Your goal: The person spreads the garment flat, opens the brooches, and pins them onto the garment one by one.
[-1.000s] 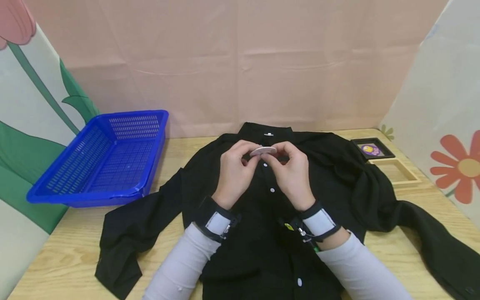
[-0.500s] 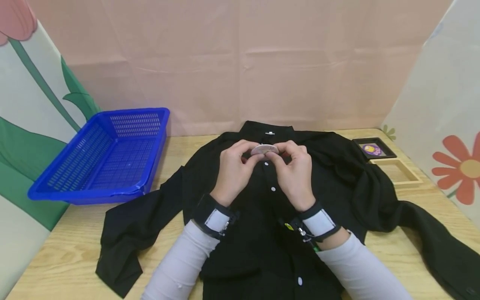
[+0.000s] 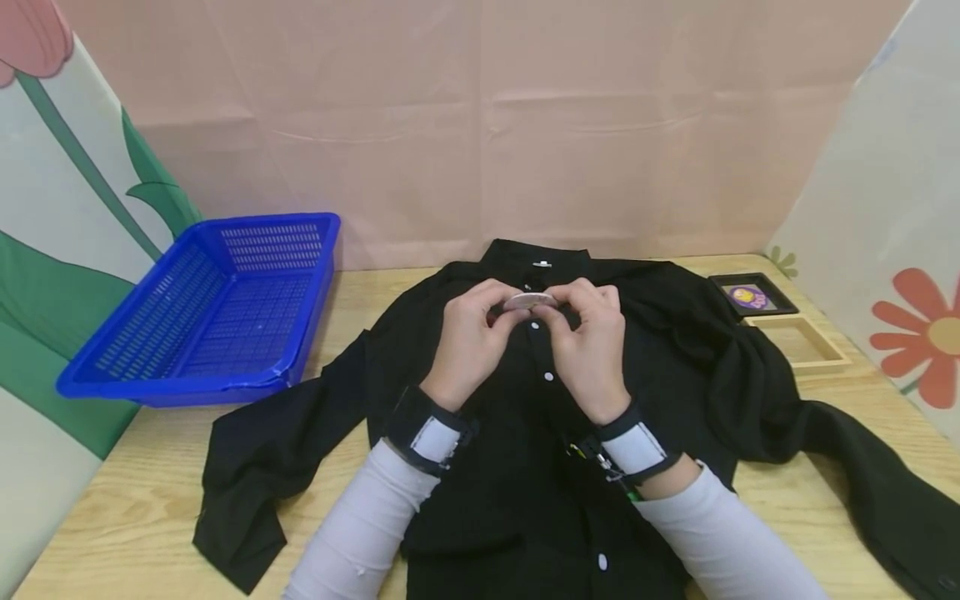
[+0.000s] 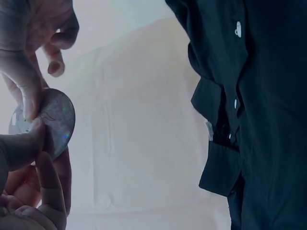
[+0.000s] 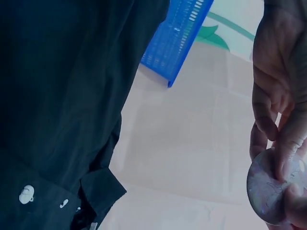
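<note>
Both hands meet above the upper front of a black button-up shirt [image 3: 487, 467], pinching a round, flat badge [image 3: 530, 301] between them. My left hand [image 3: 472, 333] has thumb and fingertips on its left edge. On the opposite edge, the thumb and fingers of my right hand [image 3: 592, 346] grip it in the same way. The head view shows the badge tilted nearly edge-on. From the left wrist, the shiny badge [image 4: 62, 120] shows a pale face with thin dark lines, both thumbs on it. The badge [image 5: 264, 191] is partly covered by fingers in the right wrist view.
A blue plastic basket [image 3: 307, 333] stands at the left, close to the shirt's left sleeve. At the back right lie a black frame [image 3: 780, 302] with a purple and yellow picture and a light wooden frame [image 3: 832, 360]. The shirt spreads over the wooden table [image 3: 112, 508].
The badge tips slightly up toward the camera at half a second ago, then flattens again. Both hands keep their pinch and stay almost in place.
</note>
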Demonstrator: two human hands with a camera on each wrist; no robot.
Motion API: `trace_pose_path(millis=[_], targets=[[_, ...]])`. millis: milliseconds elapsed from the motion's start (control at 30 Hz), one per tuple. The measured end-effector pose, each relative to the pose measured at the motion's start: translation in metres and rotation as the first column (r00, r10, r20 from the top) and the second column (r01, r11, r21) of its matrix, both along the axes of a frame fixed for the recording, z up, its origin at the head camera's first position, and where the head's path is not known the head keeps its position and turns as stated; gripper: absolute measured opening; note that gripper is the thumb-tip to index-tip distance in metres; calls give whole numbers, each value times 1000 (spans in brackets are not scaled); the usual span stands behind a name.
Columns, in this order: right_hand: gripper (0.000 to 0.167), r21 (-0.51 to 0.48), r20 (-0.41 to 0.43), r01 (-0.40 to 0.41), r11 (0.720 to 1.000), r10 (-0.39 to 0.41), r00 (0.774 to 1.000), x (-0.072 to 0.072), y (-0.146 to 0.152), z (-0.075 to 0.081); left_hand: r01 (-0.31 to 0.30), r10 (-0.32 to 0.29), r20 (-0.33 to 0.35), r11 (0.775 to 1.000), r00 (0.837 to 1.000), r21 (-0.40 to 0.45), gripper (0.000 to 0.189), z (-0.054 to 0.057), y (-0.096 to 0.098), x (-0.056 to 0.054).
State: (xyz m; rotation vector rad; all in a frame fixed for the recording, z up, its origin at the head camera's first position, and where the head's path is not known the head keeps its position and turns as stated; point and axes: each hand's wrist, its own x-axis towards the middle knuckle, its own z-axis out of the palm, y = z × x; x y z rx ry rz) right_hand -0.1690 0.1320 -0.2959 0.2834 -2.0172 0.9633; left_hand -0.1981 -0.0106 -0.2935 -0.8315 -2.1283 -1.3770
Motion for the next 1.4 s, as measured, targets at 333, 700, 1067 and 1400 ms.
trace_pose_path(millis=[333,700,1067,1400], targets=[[16,-16,360,-113,993,111,926,-12,11,-5,89,-111,281,992,953,91,16,-14,-14,-24],[23,-153,604,-215,964,264,752,-54,29,-4,-5,-118,605,980,788,197,21,-26,-42,-59],[21,-60,724,-144,988,142,674,-106,21,-8,-73,-250,750,927,612,368,30,-41,-43,-89],[31,244,844,-183,952,-116,523,-128,8,-46,-99,-286,802,915,524,391,31,-57,-30,-102]])
